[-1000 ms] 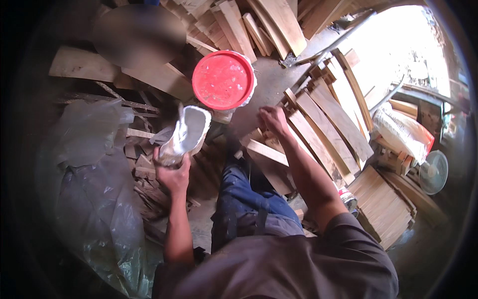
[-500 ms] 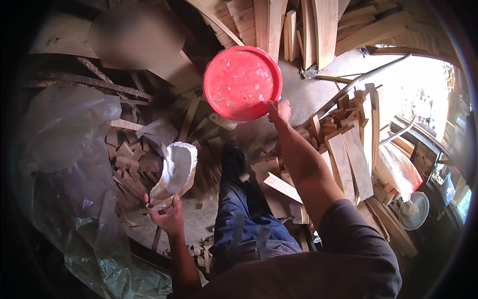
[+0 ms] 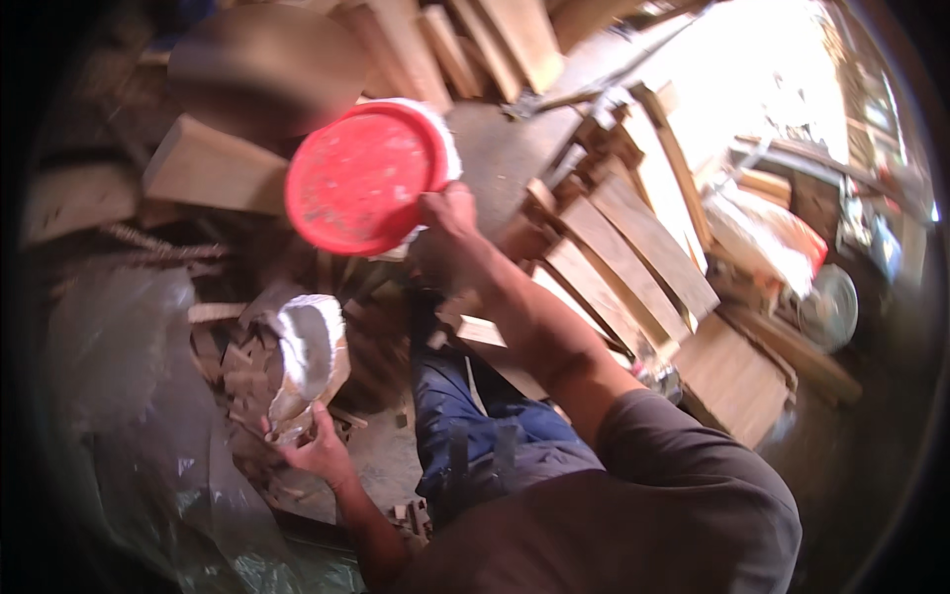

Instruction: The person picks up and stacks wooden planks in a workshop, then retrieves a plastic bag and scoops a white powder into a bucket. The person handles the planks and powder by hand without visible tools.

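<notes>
Gripping the rim of a red bucket lid [image 3: 364,178], right hand [image 3: 447,213] holds it up ahead. Left hand [image 3: 315,447] low, closed around a white crumpled container [image 3: 307,358]. Wooden planks [image 3: 633,247] right of both.

Right hand [image 3: 447,213] grips the rim of a round red lid [image 3: 364,178], its face smeared pale, tilted above stacked wooden planks [image 3: 633,247]. Left hand [image 3: 317,450] holds a white paste-coated container [image 3: 307,361] (contents unclear) above wood scraps [image 3: 237,366]. Clear plastic sheeting [image 3: 119,396] lies at left.
</notes>
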